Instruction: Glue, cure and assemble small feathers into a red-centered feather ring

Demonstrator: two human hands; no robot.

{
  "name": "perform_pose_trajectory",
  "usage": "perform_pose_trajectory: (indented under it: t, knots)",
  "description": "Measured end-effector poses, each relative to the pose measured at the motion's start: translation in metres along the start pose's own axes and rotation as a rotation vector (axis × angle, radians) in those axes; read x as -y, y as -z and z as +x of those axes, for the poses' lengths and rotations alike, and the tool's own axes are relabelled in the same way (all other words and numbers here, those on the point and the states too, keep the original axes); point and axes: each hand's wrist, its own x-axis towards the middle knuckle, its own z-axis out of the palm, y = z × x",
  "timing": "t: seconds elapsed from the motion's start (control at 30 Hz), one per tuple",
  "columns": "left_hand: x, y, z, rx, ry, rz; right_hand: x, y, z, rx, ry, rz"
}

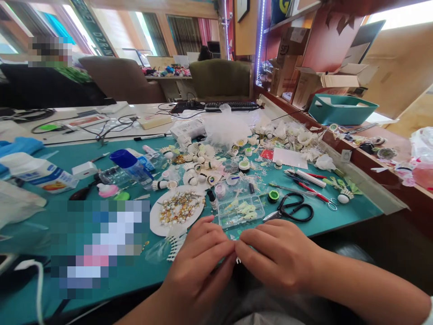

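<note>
My left hand [204, 250] and my right hand [282, 253] meet at the fingertips over the front edge of the table. Fingers of both are pinched together. A tiny white bit shows just below the fingertips; what they hold is mostly hidden. Right beyond them stands a clear compartment box [221, 221] with pale green pieces inside. Left of it are a small dark bottle [212, 199] and a white plate [156, 229] of gold and pearl beads. A white comb-like strip [175, 246] lies beside my left hand. Black-handled scissors [304, 212] rest beyond my right hand.
Shuttlecocks [192, 179] and plastic bags [226, 128] crowd the middle of the green mat [358, 212]. Red-handled pliers [313, 192] lie at the right. A blue-capped bottle [133, 167] and a white carton [40, 171] are left. A person sits in the far left background.
</note>
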Motion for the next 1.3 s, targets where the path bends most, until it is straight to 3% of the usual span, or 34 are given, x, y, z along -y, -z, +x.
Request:
perform_pose_trajectory:
  t: [0.27, 0.43, 0.7, 0.9, 1.1, 1.3]
  knots:
    - [0.005, 0.0, -0.001, 0.041, 0.054, -0.082, -0.002, 0.0, 0.001, -0.035, 0.024, 0.025]
    - [0.008, -0.003, -0.007, 0.099, 0.133, -0.148, -0.004, -0.003, 0.0, 0.017, 0.02, 0.034]
    - [0.001, 0.004, 0.005, 0.187, 0.277, -0.42, -0.001, -0.006, -0.002, -0.016, -0.035, 0.185]
    - [0.001, 0.002, 0.009, 0.149, 0.393, -0.396, -0.001, -0.009, -0.001, -0.019, -0.083, 0.194]
    - [0.005, 0.003, 0.007, 0.091, 0.272, -0.468, -0.001, -0.011, -0.003, -0.2, -0.123, 0.448]
    - [0.004, 0.006, 0.006, 0.087, 0.416, -0.465, 0.0, -0.02, -0.001, -0.237, -0.214, 0.555]
